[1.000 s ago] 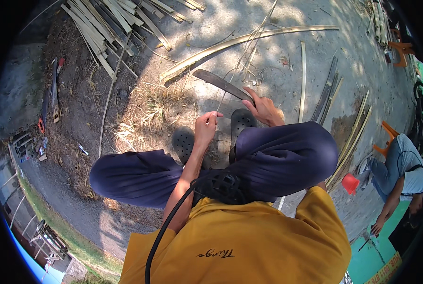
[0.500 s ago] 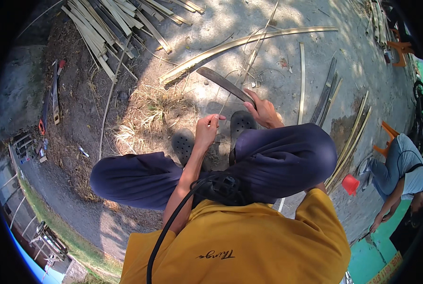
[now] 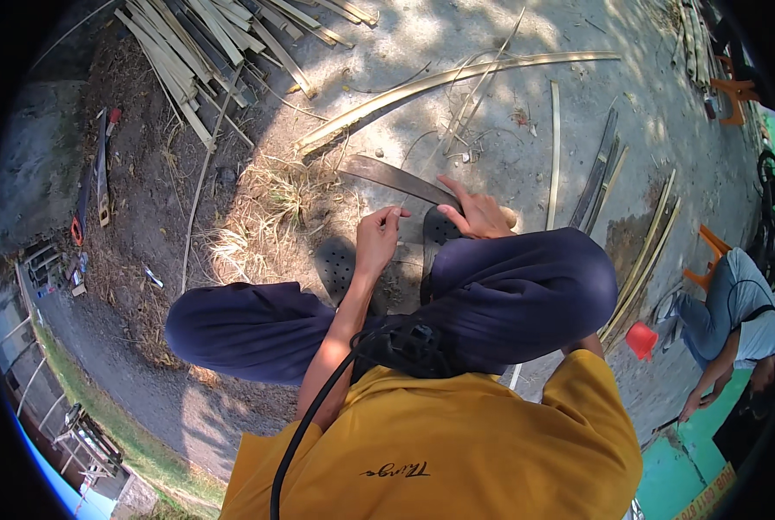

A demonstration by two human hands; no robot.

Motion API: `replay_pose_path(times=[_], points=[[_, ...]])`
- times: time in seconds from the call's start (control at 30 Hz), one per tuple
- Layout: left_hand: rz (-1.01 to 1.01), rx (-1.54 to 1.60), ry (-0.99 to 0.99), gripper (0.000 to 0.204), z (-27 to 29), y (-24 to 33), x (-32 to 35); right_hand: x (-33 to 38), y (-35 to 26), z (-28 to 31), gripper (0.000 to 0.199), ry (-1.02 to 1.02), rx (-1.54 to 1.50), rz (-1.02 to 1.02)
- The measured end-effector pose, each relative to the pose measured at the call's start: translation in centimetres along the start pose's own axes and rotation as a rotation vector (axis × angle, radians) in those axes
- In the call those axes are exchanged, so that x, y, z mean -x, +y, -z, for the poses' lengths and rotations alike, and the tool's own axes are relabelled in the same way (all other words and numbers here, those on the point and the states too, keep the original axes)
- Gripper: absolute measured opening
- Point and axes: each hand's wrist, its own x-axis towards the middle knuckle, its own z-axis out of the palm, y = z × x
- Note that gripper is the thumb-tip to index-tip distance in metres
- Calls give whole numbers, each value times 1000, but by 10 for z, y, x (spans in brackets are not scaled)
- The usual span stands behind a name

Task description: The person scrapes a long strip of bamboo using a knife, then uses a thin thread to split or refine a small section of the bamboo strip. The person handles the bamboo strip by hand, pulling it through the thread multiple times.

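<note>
I sit with knees apart in dark blue trousers and a yellow shirt. My right hand (image 3: pixel 478 215) grips the handle of a long dark blade (image 3: pixel 396 178) that points up and left over the ground. My left hand (image 3: pixel 379 241) pinches a thin bamboo sliver (image 3: pixel 444 147) just below the blade, fingers closed on it. Both hands hover above my dark perforated sandals (image 3: pixel 340 264).
A pile of split bamboo slats (image 3: pixel 205 43) lies at the top left, a long curved bamboo strip (image 3: pixel 457 78) crosses the sandy ground ahead, and more strips (image 3: pixel 639 251) lie to the right. Another person (image 3: pixel 734 321) crouches at right near a red cup (image 3: pixel 641 340). Saws (image 3: pixel 97 178) lie left.
The blade has swung lower and further left, lying flatter over the ground. My left hand stays pinched on the sliver near it.
</note>
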Motion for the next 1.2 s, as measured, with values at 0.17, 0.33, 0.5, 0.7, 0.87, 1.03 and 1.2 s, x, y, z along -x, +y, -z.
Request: replay_pose_path(times=[0.17,0.33,0.5,0.7,0.87,1.03,1.2], points=[[25,-31,-8,28,5,-6,6,-8,19,1,66,-22,22,-28],[46,-63,9,29,11,-3,10,-24,47,9,64,109,119,-77],[67,0,-66,31,4,2,10,-19,33,11,63,83,-41,-114],[48,-4,-81,32,6,3,2,-12,12,-3,63,28,-26,-27],[144,57,-119,33,0,3,4,-25,34,8,64,87,-8,-108],[68,1,-58,34,3,8,4,-21,18,4,64,47,-71,-24],[115,21,-123,33,2,9,5,-28,43,22,65,70,27,-101]])
